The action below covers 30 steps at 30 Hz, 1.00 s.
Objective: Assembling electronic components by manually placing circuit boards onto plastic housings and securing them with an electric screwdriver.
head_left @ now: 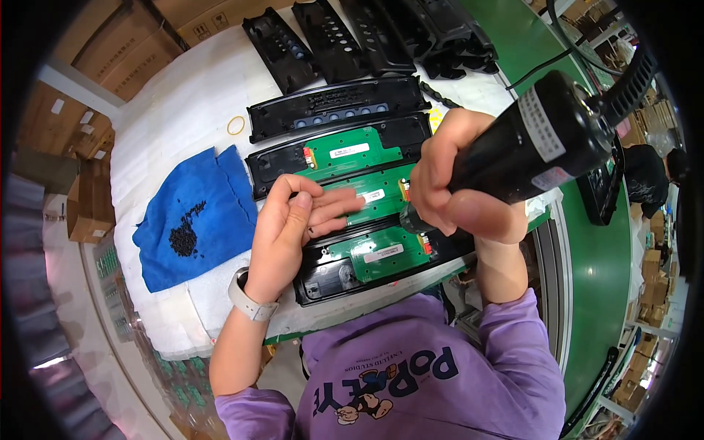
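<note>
Right hand [433,183] wraps fingers around black power screwdriver [506,158], slanted down to right side of panels [319,282], likely for steering tip. Left hand [282,227] above middle panel, fingers loosely extended, thumb near curled index; cannot tell whether pinching anything. Panels lie side by side, green circuit boards [374,271] upward, probably for access. Blue cloth [220,183], left, apparently keeps black screws [183,240] gathered. Black housings [326,37] far on tabletop [180,103]. Hands and screwdriver block parts of boards.

L hand [282,224]: thumb [300,204] tip by bent idx finger [292,182], other fingers [337,210] out to R, blurred. L forearm [238,341] up from btm. R hand [447,176] curled in firm grip, R forearm [501,268] below.
</note>
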Motion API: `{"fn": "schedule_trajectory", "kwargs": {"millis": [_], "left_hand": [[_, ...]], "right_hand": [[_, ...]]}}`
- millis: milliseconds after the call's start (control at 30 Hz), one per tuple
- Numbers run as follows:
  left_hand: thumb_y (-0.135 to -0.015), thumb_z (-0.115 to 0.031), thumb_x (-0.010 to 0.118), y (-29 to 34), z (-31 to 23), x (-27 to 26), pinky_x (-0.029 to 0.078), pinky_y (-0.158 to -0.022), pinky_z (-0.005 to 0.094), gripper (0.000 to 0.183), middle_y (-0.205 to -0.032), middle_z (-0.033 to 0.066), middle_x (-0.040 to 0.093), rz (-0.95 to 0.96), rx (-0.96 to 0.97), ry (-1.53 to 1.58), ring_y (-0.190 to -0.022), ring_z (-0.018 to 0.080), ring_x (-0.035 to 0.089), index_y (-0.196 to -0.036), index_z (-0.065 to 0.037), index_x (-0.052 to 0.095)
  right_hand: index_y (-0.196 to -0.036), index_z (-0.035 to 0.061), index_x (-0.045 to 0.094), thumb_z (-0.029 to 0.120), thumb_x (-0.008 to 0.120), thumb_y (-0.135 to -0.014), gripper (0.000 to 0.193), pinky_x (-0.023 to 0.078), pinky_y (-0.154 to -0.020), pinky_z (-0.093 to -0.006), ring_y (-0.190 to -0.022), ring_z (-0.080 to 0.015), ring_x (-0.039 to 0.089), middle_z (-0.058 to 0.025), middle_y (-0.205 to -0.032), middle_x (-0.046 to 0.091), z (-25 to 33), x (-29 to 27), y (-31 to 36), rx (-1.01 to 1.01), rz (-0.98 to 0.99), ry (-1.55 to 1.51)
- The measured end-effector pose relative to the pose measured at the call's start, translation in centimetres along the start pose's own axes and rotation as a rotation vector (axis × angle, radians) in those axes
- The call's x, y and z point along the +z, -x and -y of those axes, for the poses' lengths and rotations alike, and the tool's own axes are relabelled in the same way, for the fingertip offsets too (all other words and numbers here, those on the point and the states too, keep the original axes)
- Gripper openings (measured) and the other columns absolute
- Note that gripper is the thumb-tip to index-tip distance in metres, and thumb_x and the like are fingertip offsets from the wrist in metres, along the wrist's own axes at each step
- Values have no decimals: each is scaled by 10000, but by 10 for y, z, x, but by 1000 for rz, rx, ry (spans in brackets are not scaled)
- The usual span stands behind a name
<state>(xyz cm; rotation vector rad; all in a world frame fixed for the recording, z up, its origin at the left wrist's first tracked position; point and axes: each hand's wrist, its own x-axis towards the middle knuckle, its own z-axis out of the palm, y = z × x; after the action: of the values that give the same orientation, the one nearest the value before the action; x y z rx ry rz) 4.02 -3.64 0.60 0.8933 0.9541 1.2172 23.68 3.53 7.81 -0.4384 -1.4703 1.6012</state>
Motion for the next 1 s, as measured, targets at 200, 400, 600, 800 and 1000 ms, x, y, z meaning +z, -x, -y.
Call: {"fn": "schedule_trajectory", "kwargs": {"millis": [200,400,600,800,1000], "left_hand": [[-981,-288,328,2,-3,0,182,-354,218,245,-485,-29,336,-15,-23,112,-366,56,216,-891,-71,398],[-933,-212,466,-2,7,-5,198,-397,200,160,-520,-31,339,91,101,219,-408,44,230,-910,-61,418],[-833,-43,597,4,-9,-4,391,-431,189,195,-740,160,642,122,-21,131,-481,138,568,-926,-41,426],[-812,-24,614,6,-9,-7,382,-358,200,89,-657,150,633,10,-48,105,-418,152,569,-793,1,531],[-808,3,594,11,-13,0,351,-346,184,52,-622,130,616,-31,-74,36,-370,96,496,-762,21,581]], "right_hand": [[-739,8,429,59,618,-661,211,296,-359,-216,-389,-94,400,-34,-528,429,-8,1,-5,34,21,-51],[-739,10,430,70,637,-654,231,309,-373,-207,-390,-92,401,-38,-511,436,-11,4,-4,-3,67,-54],[-845,3,446,145,632,-692,280,349,-382,-241,-371,-103,407,-20,-539,447,2,-7,-4,-61,107,-117],[-962,55,441,253,567,-814,277,454,-521,-272,-428,-93,476,10,-608,493,5,-9,-12,-329,238,-452],[-1008,55,439,266,517,-843,279,440,-582,-300,-482,-98,492,5,-678,507,3,-1,-14,-481,257,-408]]}}
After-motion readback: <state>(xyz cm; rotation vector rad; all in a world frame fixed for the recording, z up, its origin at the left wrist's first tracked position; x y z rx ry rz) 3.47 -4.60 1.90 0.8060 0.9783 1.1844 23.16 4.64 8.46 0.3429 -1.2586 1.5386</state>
